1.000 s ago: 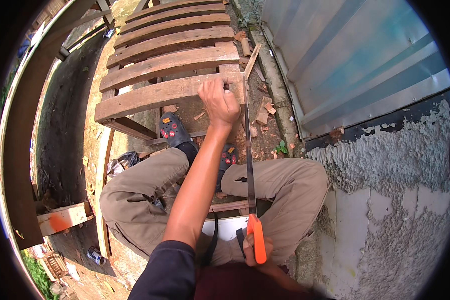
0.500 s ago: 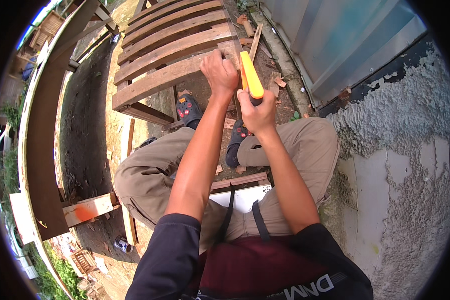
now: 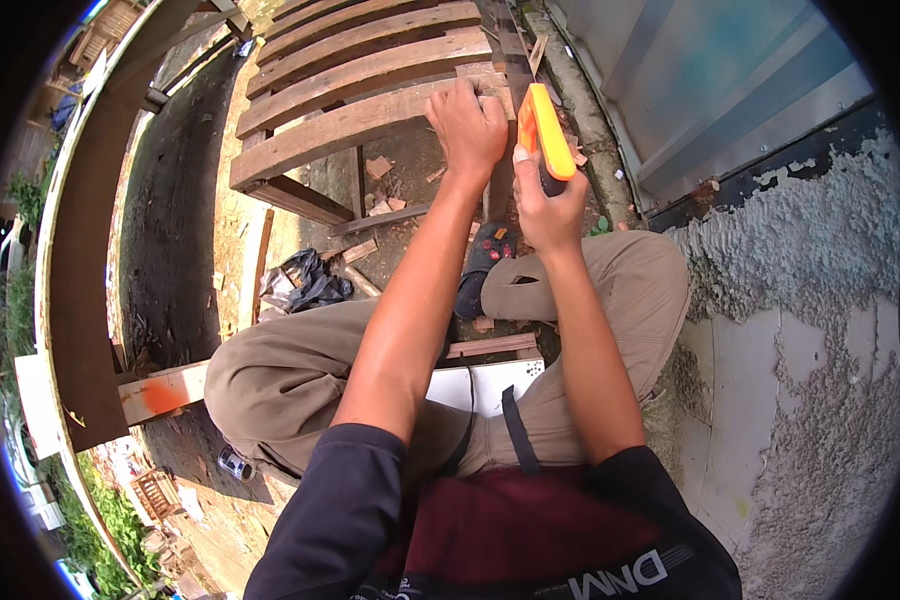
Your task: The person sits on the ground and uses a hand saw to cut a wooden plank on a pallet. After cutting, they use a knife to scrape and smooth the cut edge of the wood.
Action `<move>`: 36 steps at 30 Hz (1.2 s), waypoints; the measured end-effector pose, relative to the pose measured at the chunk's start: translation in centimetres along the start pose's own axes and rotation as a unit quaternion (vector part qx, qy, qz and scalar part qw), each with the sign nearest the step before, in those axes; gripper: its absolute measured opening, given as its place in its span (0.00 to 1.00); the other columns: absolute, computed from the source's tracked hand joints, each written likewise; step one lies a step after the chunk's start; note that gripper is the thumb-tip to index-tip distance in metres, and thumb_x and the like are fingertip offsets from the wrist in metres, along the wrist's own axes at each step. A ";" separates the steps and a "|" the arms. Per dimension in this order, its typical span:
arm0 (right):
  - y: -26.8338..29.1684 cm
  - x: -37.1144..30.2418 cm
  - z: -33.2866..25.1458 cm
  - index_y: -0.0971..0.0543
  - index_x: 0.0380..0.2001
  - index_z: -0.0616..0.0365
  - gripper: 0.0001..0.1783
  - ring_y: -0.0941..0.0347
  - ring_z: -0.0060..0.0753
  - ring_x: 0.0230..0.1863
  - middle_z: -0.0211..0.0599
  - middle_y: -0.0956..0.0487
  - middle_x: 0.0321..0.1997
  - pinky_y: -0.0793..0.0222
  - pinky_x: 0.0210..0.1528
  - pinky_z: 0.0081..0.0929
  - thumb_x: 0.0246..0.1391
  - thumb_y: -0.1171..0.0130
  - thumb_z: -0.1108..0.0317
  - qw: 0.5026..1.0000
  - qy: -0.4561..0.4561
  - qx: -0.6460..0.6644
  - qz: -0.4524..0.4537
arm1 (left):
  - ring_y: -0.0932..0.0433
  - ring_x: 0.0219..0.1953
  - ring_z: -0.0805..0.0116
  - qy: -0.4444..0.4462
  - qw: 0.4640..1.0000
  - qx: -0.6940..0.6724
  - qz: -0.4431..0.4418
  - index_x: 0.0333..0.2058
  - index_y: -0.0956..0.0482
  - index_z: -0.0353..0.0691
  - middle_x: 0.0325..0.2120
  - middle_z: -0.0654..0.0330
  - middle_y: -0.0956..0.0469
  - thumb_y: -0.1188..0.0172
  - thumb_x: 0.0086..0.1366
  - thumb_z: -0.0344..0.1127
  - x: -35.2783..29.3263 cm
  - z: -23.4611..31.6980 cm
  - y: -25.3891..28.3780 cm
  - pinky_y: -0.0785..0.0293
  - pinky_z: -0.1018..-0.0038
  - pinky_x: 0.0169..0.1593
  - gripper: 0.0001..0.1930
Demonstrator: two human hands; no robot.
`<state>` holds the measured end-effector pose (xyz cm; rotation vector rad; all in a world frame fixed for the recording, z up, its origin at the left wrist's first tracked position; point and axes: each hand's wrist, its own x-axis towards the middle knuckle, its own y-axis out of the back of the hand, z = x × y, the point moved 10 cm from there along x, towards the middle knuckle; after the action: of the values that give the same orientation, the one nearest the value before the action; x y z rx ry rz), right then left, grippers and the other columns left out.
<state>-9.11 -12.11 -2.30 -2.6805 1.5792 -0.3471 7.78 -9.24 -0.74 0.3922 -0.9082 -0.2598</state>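
My right hand (image 3: pixel 550 208) is wrapped around the yellow-orange and black handle of a handsaw (image 3: pixel 558 140). The saw's blade points away from me along the right end of a slatted wooden bench (image 3: pixel 360 68); it is blurred, and I cannot tell whether its teeth touch wood. At the bench's near right corner, my left hand (image 3: pixel 468 128) is closed with fingers curled over the end of the nearest wooden slat (image 3: pixel 320 145). The undersides of those fingers are hidden.
A corrugated metal sheet (image 3: pixel 720 70) and a rough plastered wall (image 3: pixel 800 250) stand close on my right. Wood scraps (image 3: pixel 378 167) and a black plastic bag (image 3: pixel 320 280) lie on the ground. A can (image 3: pixel 235 463) sits left of my knee.
The saw and both hands sit further right in the view, which has shifted. My left leg has moved; its shoe no longer shows, and the black plastic bag is now exposed.
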 end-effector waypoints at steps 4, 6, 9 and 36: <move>0.0 -0.3 0.5 0.24 0.22 0.59 0.15 0.34 0.15 0.20 0.20 0.27 0.18 0.42 0.23 0.22 0.63 0.38 0.68 0.997 -0.025 0.054 -0.047 | 0.31 0.43 0.47 0.036 0.998 -0.039 0.035 0.33 0.24 0.34 0.32 0.47 0.25 0.51 0.60 0.35 -0.6 -0.1 0.0 0.41 0.51 0.56 0.11; 0.3 -0.7 0.5 0.25 0.22 0.59 0.13 0.35 0.14 0.19 0.20 0.28 0.18 0.43 0.21 0.21 0.62 0.41 0.73 0.995 -0.039 0.083 -0.042 | 0.31 0.43 0.48 0.043 0.995 -0.078 0.035 0.34 0.25 0.35 0.33 0.48 0.25 0.51 0.60 0.36 -0.8 0.4 0.2 0.41 0.51 0.56 0.11; 0.1 -1.7 0.4 0.26 0.22 0.60 0.11 0.37 0.16 0.17 0.22 0.29 0.17 0.44 0.20 0.21 0.61 0.44 0.76 0.997 -0.006 0.057 -0.058 | 0.31 0.43 0.48 0.037 0.993 -0.111 0.035 0.36 0.25 0.35 0.34 0.48 0.26 0.51 0.62 0.36 -0.8 -0.2 0.8 0.41 0.51 0.57 0.11; -3.0 -1.2 -4.1 0.20 0.34 0.66 0.14 0.34 0.15 0.23 0.28 0.25 0.19 0.37 0.25 0.25 0.65 0.38 0.64 0.995 -0.003 -0.102 -0.023 | 0.33 0.38 0.42 0.067 0.994 -0.071 -0.043 0.30 0.30 0.33 0.30 0.44 0.31 0.60 0.76 0.38 0.9 -0.4 1.7 0.40 0.53 0.54 0.18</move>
<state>-7.88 -9.18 1.89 -2.8681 1.6356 -0.1863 8.70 -7.94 0.44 0.3135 -0.7372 -0.3695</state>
